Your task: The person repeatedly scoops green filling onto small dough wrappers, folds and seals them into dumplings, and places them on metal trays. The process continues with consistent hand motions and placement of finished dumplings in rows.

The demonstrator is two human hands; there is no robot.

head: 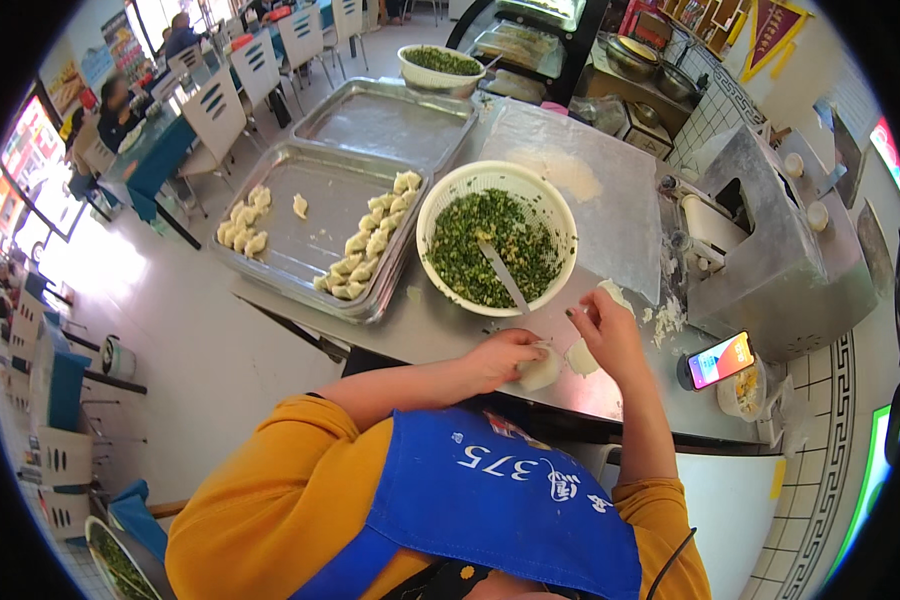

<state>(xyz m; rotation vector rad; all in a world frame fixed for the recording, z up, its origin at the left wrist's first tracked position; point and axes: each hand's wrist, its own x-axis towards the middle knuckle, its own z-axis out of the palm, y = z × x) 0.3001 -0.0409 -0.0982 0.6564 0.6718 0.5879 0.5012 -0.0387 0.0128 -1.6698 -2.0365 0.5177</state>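
My left hand (501,360) holds a round, pale dough wrapper (540,367) between thumb and fingers at the near edge of the steel worktop. My right hand (607,326) is raised to its right, fingers bent, beside more pale dough wrappers (582,358); whether it touches one is unclear. Just beyond both hands stands a cream plastic colander bowl (429,251) of chopped green filling (487,217), with a flat metal spatula (504,277) resting in it. On the left, a metal tray (307,247) holds folded dumplings (375,232) along its right side and more at its left.
Behind lie another metal tray (390,120) and a second bowl of greens (441,67). A floured sheet (607,225) covers the worktop at right, beside a steel dough-rolling machine (780,255). A lit phone (720,361) and a small tub (742,394) stand at the right edge. People sit at tables far left.
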